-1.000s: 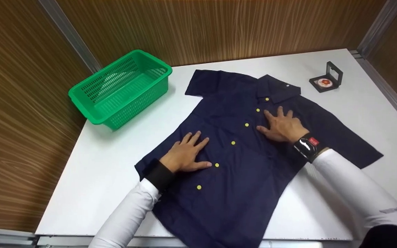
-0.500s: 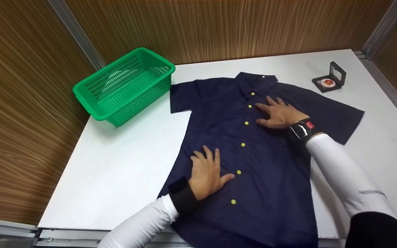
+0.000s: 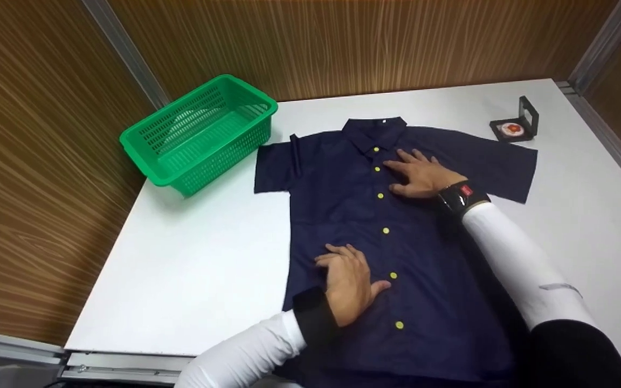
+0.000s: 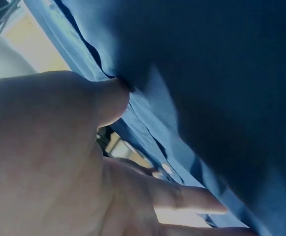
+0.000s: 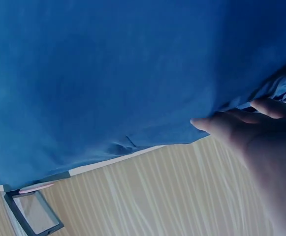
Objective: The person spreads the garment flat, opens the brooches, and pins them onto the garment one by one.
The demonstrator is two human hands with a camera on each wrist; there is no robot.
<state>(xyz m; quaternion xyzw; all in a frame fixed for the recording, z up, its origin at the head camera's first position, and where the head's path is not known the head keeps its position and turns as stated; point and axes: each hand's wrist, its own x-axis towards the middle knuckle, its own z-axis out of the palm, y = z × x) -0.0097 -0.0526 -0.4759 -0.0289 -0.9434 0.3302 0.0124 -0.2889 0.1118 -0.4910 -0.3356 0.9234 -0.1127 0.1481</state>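
Observation:
A navy short-sleeved button-up shirt [image 3: 337,199] lies face up, collar toward the back wall, with yellow buttons [image 3: 386,230] down its front. My left hand [image 3: 349,283] rests on the lower front, fingers spread and thumb beside a button. Higher up, my right hand [image 3: 421,175] lies on the chest just right of the button row, its fingers extended. Both wrist views show fingertips against the cloth: the left thumb [image 4: 112,101] and the right fingers [image 5: 221,128]. A small fold stands up near the left-side sleeve [image 3: 274,167]. The hem runs past the table's front edge.
A green plastic basket [image 3: 246,137] stands at the back left, close to the left-side sleeve. At the back right is a small black open case [image 3: 514,130] with a round red-and-white piece in it. Wood-grain panels [image 3: 332,48] border the white table [image 3: 197,269].
The shirt has turned counter-clockwise, from slanted to nearly straight, its collar shifting left and its lower part right. My left hand moved toward me and right; my right hand moved slightly left.

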